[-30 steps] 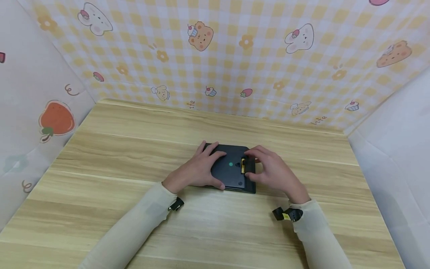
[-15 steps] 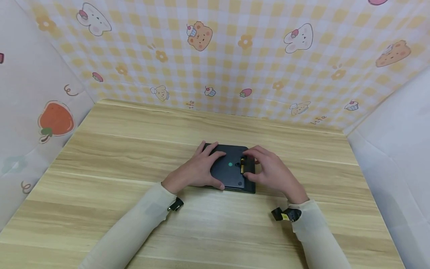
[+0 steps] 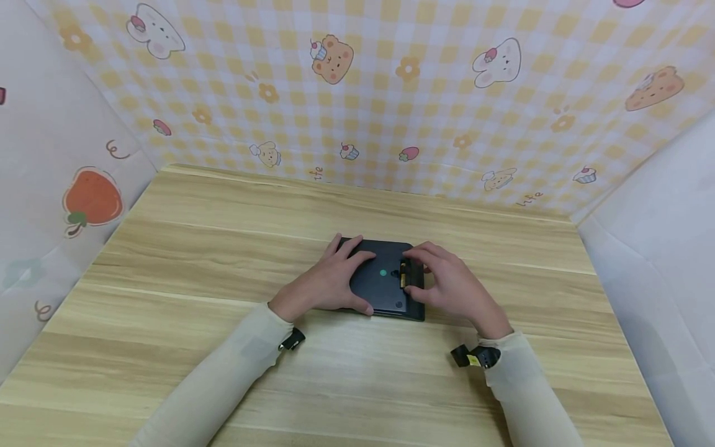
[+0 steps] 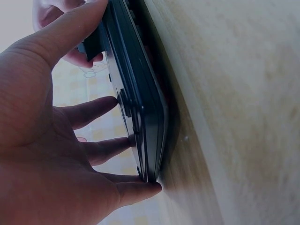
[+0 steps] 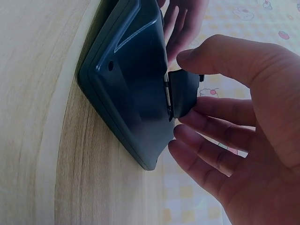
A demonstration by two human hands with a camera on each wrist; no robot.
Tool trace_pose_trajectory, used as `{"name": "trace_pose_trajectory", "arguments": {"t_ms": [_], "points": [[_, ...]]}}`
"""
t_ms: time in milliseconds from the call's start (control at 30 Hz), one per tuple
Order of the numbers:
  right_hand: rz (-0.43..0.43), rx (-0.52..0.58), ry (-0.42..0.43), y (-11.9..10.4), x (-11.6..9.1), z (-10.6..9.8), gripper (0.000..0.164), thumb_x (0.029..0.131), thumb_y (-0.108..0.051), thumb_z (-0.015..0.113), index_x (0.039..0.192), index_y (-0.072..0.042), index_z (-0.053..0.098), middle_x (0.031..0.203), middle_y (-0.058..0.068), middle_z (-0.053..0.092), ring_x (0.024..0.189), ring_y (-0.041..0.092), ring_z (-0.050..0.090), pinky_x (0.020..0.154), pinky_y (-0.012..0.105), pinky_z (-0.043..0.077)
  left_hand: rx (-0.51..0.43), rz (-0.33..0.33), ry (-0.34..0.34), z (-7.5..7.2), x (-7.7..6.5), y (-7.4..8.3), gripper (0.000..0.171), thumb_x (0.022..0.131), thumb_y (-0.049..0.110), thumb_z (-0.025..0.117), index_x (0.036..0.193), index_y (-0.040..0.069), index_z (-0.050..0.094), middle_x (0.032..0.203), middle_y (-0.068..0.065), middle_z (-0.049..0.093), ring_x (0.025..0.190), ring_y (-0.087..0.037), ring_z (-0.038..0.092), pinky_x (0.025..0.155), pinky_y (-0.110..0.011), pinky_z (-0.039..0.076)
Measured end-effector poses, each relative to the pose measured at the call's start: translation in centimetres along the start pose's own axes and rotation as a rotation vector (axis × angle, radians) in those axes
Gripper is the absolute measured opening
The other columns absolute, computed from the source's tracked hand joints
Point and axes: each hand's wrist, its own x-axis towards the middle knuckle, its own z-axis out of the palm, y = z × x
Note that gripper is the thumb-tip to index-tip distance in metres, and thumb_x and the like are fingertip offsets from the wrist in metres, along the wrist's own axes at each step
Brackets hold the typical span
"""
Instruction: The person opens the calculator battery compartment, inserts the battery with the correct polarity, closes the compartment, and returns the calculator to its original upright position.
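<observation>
A dark calculator [image 3: 380, 292] lies face down on the wooden table, its back with a green round sticker [image 3: 383, 273] turned up. Spread across its left part, my left hand [image 3: 329, 282] holds it, thumb at the near edge and fingertips on the back and far edge. My right hand [image 3: 455, 282] pinches a small black battery cover [image 5: 185, 93] between thumb and fingers. In the right wrist view the cover stands tilted up from the back, close against the compartment edge. A yellow battery [image 3: 403, 276] shows in the opening beside it; the rest of the compartment is hidden.
The wooden table [image 3: 223, 248] reaches back to a yellow checked cloth [image 3: 368, 112] with cartoon prints. White cloth hangs at both sides. Small black cameras [image 3: 483, 356] are strapped at both sleeve cuffs.
My right hand has shifted very slightly left with the cover, and a narrower strip of the yellow battery shows. The left hand and calculator look unmoved.
</observation>
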Motion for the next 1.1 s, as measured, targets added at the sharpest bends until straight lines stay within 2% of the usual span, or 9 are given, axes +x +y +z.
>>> {"name": "trace_pose_trajectory", "arguments": {"t_ms": [600,1100], "points": [[-0.041,-0.025,0.014,0.09,0.1,0.15,0.061,0.091,-0.018,0.089,0.146,-0.002,0.068,0.138,0.01,0.064,0.116,0.028,0.068,0.095,0.048,0.063,0.007,-0.003,-0.006,-0.09,0.05,0.02,0.105,0.083,0.053,0.096,0.169,0.018,0.046,0.183,-0.015,0.013,0.165,-0.054,-0.004,0.126,-0.068,0.027],[-0.033,-0.034,0.019,0.28,0.04,0.34,0.059,0.092,-0.019,0.088,0.146,-0.004,0.068,0.14,0.01,0.064,0.115,0.028,0.068,0.095,0.048,0.062,0.015,-0.005,-0.009,-0.06,0.06,0.03,0.106,0.083,0.054,0.096,0.169,0.018,0.045,0.183,-0.015,0.013,0.165,-0.054,-0.004,0.126,-0.068,0.026]]}}
